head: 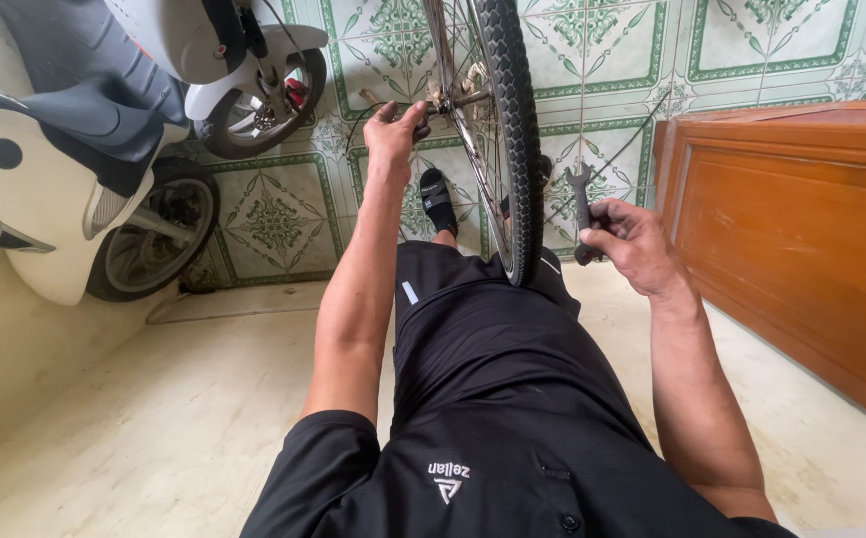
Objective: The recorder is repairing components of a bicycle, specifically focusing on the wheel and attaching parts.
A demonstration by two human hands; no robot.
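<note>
**Bicycle wheel, hub work in hand, wrench not yet applied**

Item: bicycle wheel (pixel 513 130), black knobby tyre, steel spokes, standing upright between the seated person's legs, tyre resting against the black shorts. Hub and axle (pixel 450 98) sat at arm's reach, over the green-patterned tiled floor (pixel 274 219).

Progress, as judged: the work appeared to be at the axle fastening. The wheel stood apart from any visible frame, so removal seemed done; the fitting at the hub was being handled by fingers only, and the tool had not been brought to it. Whether the nut was loose or tight could not be told.

Left hand (pixel 395 130): grip closed in a pinch on the axle end at the hub, fingertips wrapped around the small fitting there, arm fully extended.

Right hand (pixel 632 239): grip closed around the shank of a dark open-ended wrench (pixel 580 204), its jaw end pointing upward, held well apart from the hub on the far side of the tyre.

Surroundings: white scooter (pixel 74 169) at left, wooden door panel (pixel 792 229) at right, a thin dark rod or cable (pixel 612 159) lying on the tiles beyond the wrench.
</note>
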